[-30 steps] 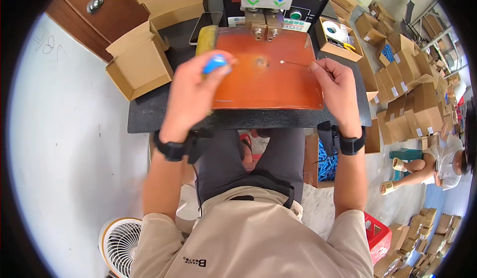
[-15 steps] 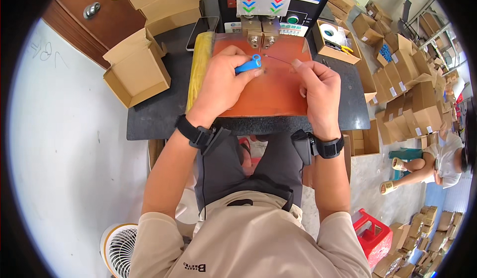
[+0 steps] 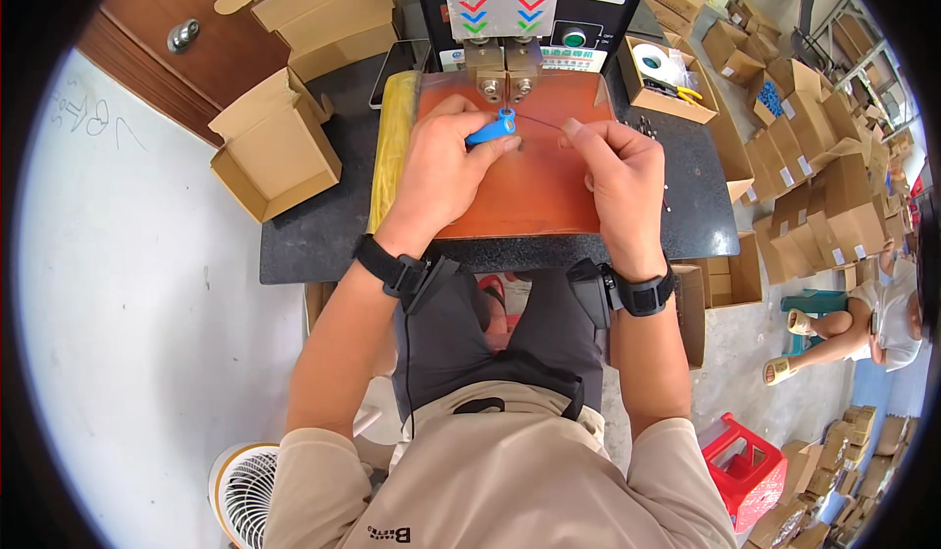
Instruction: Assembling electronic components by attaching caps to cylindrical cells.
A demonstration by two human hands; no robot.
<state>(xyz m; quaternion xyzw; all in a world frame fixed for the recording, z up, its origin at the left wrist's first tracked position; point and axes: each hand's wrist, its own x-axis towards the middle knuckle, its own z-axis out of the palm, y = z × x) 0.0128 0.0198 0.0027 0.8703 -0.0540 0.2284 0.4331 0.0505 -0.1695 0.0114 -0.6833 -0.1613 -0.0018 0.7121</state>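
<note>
Most of the small blue cylinder [image 3: 492, 128] lay hidden inside the curled fingers of the left hand [image 3: 446, 162], so only its outer end showed. The thin wire [image 3: 537, 123] running toward the right hand [image 3: 618, 172] was too fine to follow into the pinch, and where its far end met the cylinder could not be told. The machine [image 3: 520, 5] behind the orange mat [image 3: 520, 191] was cut off by the picture's top edge, and a seated person [image 3: 863, 319] at the right rim was only partly in view.

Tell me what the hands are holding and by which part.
The left hand grips a small blue cylinder by its rear end; the right hand pinches a thin wire at its near end.
</note>
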